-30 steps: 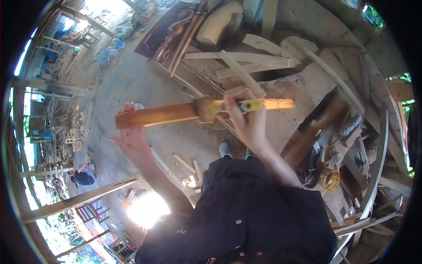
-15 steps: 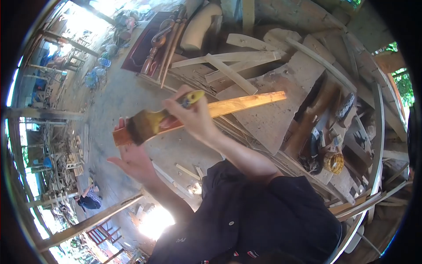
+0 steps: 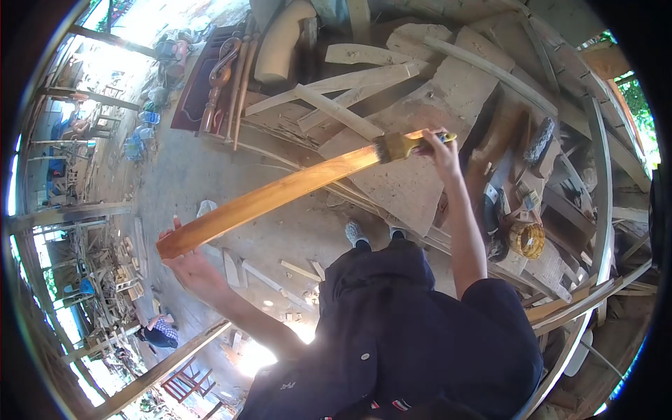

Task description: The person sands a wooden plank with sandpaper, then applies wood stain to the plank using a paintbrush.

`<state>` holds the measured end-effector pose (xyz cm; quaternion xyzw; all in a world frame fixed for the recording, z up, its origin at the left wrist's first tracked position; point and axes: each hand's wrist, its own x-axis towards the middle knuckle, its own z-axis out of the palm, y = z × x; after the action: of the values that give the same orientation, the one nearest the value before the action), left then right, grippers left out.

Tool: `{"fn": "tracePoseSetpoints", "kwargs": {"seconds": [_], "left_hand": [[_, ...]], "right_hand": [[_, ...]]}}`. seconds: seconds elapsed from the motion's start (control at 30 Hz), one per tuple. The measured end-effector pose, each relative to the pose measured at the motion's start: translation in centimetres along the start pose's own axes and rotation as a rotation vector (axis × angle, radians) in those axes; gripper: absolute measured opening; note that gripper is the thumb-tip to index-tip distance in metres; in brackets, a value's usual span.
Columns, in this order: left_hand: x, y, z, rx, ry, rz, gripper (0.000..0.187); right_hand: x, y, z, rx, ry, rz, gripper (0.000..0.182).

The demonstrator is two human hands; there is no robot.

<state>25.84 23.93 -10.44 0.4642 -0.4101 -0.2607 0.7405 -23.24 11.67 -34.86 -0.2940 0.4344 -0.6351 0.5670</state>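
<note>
A long orange-brown wooden board (image 3: 280, 192) slants from lower left to upper right across the view. My left hand (image 3: 183, 259) is closed around its lower-left end, with the palm beneath and fingertips showing at the far edge. Near the board's far right end, my right hand (image 3: 441, 148) grips a wide brush (image 3: 395, 148) by its yellowish handle. The dark bristles lie on the board's upper face. The surface looks glossy. The brush and my right hand partly cover the far end.
Wood pieces (image 3: 339, 112) lie on a worn bench (image 3: 413, 168) ahead. A yellow container (image 3: 526, 239) stands at the right beside a dark-handled tool (image 3: 492, 203). Carved wooden parts (image 3: 217, 84) lean at upper left. A person (image 3: 161, 332) is far off at lower left.
My right hand and the brush have moved from the board's near left end to its far right end. The view has shifted, and both feet now show below the board.
</note>
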Motion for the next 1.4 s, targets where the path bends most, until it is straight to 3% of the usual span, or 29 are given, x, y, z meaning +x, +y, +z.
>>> {"fn": "tracePoseSetpoints", "kwargs": {"seconds": [0.23,0.3,0.43,0.57,0.63,0.67,0.87,0.97,1.03,1.13,1.27,1.33,1.4], "left_hand": [[-0.7,0.3,1.1,0.024,0.053,0.065,0.06],[-1.1,0.7,1.5,-0.038,0.044,0.082,0.058],[-1.9,0.5,2.0,-0.225,-0.054,0.174,0.05],[-2.5,0.1,1.8,-0.273,0.015,0.239,0.039],[-3.0,0.3,2.3,-0.71,-0.102,0.142,0.032],[-3.2,0.5,2.6,-0.719,-0.105,0.137,0.032],[-2.7,0.6,2.6,-0.868,-0.201,-0.01,0.039],[-2.2,0.2,1.3,-0.747,-0.187,-0.032,0.043],[-2.0,0.3,0.5,-0.518,-0.036,-0.042,0.042],[-1.0,-0.8,-2.5,-0.499,-0.177,-0.04,0.037],[-0.5,-1.3,-4.1,-0.636,-0.209,-0.12,0.033],[-0.5,-1.5,-4.1,-0.578,0.123,-0.264,0.032],[-0.4,-1.3,-3.9,-0.588,0.15,-0.283,0.032]], "right_hand": [[4.7,-1.2,-9.6,-0.267,0.109,-0.042,0.02],[6.1,-2.5,-10.3,-0.55,0.181,-0.049,0.022],[5.8,-4.5,-8.4,-0.798,0.124,-0.225,0.019],[3.4,-6.0,-5.3,-1.151,-0.024,-0.407,0.022],[1.8,-6.9,-3.7,-1.203,-0.143,-0.437,0.023],[1.0,-7.1,-2.8,-1.215,-0.161,-0.454,0.022],[-4.2,-8.9,4.6,-1.07,-0.161,-0.527,0.015],[-7.3,-9.1,9.3,-1.04,-0.196,-0.558,0.01],[-9.7,-10.2,13.7,-0.88,-0.207,-0.629,0.01],[-12.5,-11.9,20.0,-0.793,-0.262,-0.664,0.009],[-15.1,-12.2,28.4,-0.525,-0.349,-0.688,0.011],[-15.6,-11.6,31.7,-0.493,-0.38,-0.652,0.014],[-15.9,-10.7,34.5,-0.451,-0.414,-0.615,0.018]]}}
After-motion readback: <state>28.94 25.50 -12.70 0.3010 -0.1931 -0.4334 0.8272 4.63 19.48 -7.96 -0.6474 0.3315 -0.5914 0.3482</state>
